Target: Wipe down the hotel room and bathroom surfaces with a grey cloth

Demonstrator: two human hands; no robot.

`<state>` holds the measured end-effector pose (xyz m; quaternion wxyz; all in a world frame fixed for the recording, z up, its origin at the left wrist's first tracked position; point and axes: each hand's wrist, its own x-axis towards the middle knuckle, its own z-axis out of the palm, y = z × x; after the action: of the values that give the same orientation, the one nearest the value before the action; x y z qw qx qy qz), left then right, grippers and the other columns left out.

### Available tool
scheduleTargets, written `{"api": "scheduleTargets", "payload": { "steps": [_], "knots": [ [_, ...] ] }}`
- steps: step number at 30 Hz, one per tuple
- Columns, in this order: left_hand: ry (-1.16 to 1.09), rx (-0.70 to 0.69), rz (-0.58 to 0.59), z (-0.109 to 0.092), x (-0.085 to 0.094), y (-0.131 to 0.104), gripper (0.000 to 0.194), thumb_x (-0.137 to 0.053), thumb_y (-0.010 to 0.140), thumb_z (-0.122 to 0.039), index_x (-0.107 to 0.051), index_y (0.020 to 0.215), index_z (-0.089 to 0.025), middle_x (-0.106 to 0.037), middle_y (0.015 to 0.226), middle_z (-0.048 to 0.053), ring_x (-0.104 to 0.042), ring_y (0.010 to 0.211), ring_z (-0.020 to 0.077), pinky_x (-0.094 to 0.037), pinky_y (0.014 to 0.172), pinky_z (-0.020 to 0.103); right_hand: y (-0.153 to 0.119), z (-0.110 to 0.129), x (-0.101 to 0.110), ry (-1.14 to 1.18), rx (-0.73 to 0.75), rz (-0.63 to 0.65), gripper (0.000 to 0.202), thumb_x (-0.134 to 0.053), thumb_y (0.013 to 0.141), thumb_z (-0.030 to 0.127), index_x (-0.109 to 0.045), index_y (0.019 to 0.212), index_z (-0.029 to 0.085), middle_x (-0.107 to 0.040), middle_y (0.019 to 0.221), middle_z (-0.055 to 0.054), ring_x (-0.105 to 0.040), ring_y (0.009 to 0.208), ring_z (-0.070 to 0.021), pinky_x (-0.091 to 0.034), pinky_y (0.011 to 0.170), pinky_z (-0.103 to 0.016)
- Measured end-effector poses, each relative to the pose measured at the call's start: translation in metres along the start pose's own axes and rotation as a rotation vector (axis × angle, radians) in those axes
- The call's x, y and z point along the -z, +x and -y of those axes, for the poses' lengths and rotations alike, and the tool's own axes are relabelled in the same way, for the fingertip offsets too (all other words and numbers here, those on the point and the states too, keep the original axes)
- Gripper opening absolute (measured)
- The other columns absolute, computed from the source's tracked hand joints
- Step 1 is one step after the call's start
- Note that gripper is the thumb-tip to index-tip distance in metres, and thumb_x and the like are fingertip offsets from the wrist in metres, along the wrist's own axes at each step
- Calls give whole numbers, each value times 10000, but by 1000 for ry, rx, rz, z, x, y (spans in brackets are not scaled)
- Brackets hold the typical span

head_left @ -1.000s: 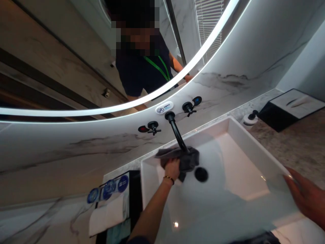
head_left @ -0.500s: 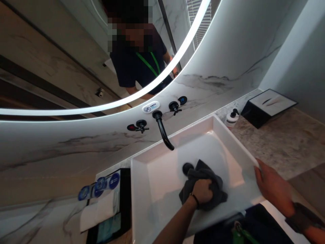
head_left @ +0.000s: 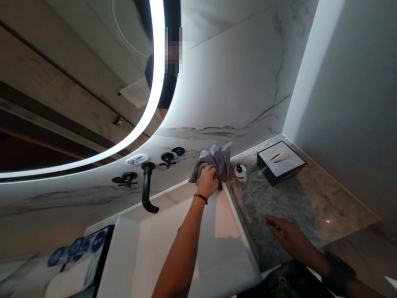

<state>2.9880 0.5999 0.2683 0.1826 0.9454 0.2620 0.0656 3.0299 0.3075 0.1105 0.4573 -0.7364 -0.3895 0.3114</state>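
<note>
My left hand (head_left: pixel 208 182), with a thin dark bracelet at the wrist, is closed on a bunched grey cloth (head_left: pixel 214 159). The cloth lies over the far right corner of the white rectangular sink (head_left: pixel 176 231), up against the marble wall. Just right of it stands a white pump bottle (head_left: pixel 240 173) with a black top. Above the stone countertop (head_left: pixel 279 207) my right hand (head_left: pixel 288 234) has its fingers stretched out and holds nothing; a dark band is round that wrist.
A black wall-mounted faucet (head_left: pixel 147 186) sits between two black cross handles. A black tissue box (head_left: pixel 281 161) with a pale top stands near the back right corner. Left of the sink, a black tray (head_left: pixel 104 256) bears blue-topped items and white towels. A lit mirror (head_left: pixel 93 103) hangs above.
My left hand has carried the cloth from the sink bottom near the drain up to the far right corner. My right hand has left the sink's rim and moved over the countertop. The view has shifted right.
</note>
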Motion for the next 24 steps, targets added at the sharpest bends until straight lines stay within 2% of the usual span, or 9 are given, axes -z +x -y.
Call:
{"api": "scheduleTargets", "payload": {
  "steps": [2, 5, 8, 10, 12, 14, 17, 20, 24],
  "knots": [
    [53, 59, -25, -11, -37, -15, 231, -429, 644, 23, -507, 765, -158, -536, 1156, 141, -444, 1096, 268, -338, 1034, 451, 25, -4, 24, -12, 55, -21, 504, -321, 930, 402, -554, 1260, 100, -640, 1123, -124, -612, 975, -264, -504, 879, -459],
    [73, 104, -33, -32, -72, -79, 284, -394, 676, 13, -526, 856, -163, -525, 1213, 132, -436, 1102, 264, -375, 1009, 434, 72, -6, 43, -37, 133, -59, 528, -354, 898, 352, -473, 1330, 72, -611, 1167, -150, -596, 997, -274, -495, 894, -466],
    [-17, 133, 123, -60, -69, -145, 258, -399, 617, -12, -494, 776, -192, -579, 1115, 81, -469, 1040, 251, -417, 911, 399, 124, -5, 37, -63, 210, -105, 618, -448, 854, 299, -351, 1395, 16, -488, 1323, -202, -484, 1184, -297, -415, 1012, -473],
    [-110, 180, 249, -78, -55, -168, 242, -409, 546, -42, -461, 725, -197, -607, 953, 61, -509, 943, 242, -424, 824, 382, 157, -3, 24, -74, 234, -138, 675, -545, 818, 248, -310, 1407, 16, -413, 1382, -217, -393, 1268, -315, -356, 1065, -482],
    [-222, 237, 266, -93, -40, -172, 285, -400, 510, -64, -472, 748, -203, -604, 863, 42, -538, 880, 223, -427, 781, 357, 186, -2, 10, -80, 243, -167, 738, -638, 777, 195, -295, 1414, 49, -372, 1407, -211, -337, 1301, -333, -331, 1079, -498],
    [-322, 275, 183, -105, -29, -164, 325, -384, 520, -70, -495, 790, -212, -609, 866, 27, -562, 860, 199, -435, 770, 325, 210, -2, -1, -78, 250, -180, 761, -700, 757, 168, -313, 1407, 89, -366, 1407, -192, -328, 1302, -343, -329, 1075, -513],
    [-416, 209, 126, -118, -20, -145, 334, -384, 504, -75, -507, 776, -225, -641, 927, 7, -586, 891, 180, -443, 805, 290, 228, -4, -9, -64, 248, -166, 627, -710, 787, 160, -411, 1336, 114, -469, 1302, -154, -442, 1209, -324, -406, 1010, -505],
    [-445, 183, 152, -119, -16, -128, 347, -395, 504, -82, -533, 787, -227, -664, 962, 14, -591, 931, 188, -449, 840, 289, 223, -6, -5, -56, 247, -149, 452, -684, 804, 145, -496, 1215, 124, -568, 1110, -97, -550, 1036, -272, -490, 887, -440],
    [-403, 349, 72, -101, -11, -102, 355, -482, 670, -149, -564, 1010, -210, -656, 962, 34, -589, 893, 195, -464, 826, 309, 184, 4, 11, -84, 272, -159, 462, -643, 782, 169, -475, 1208, 108, -566, 1070, -126, -527, 1018, -301, -473, 875, -466]
  ]
}}
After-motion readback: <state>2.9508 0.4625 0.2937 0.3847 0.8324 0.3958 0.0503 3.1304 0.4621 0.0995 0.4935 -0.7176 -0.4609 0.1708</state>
